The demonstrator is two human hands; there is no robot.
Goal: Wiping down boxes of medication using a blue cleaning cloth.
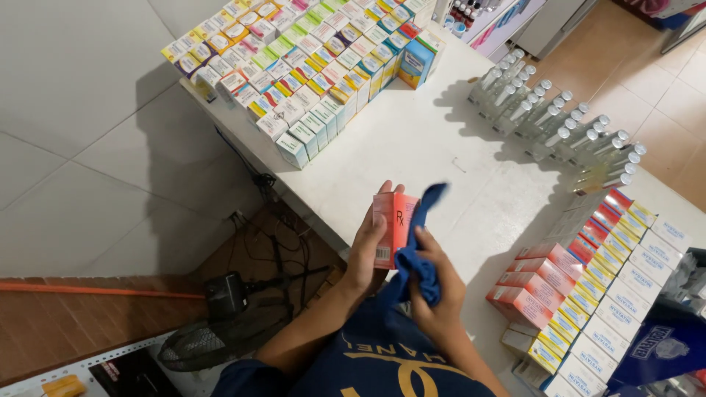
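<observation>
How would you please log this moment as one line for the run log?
left hand: holds pink box upright | right hand: holds blue cloth against box | white table: rows of boxes, capped bottles

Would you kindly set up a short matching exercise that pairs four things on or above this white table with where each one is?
Things:
1. pink box
2. blue cloth
3. clear bottles
4. green and yellow boxes

Places:
A. far left part of the white table
B. in the left hand
C. far right part of the table
D. in the right hand

Pairs: 1-B, 2-D, 3-C, 4-A
</observation>
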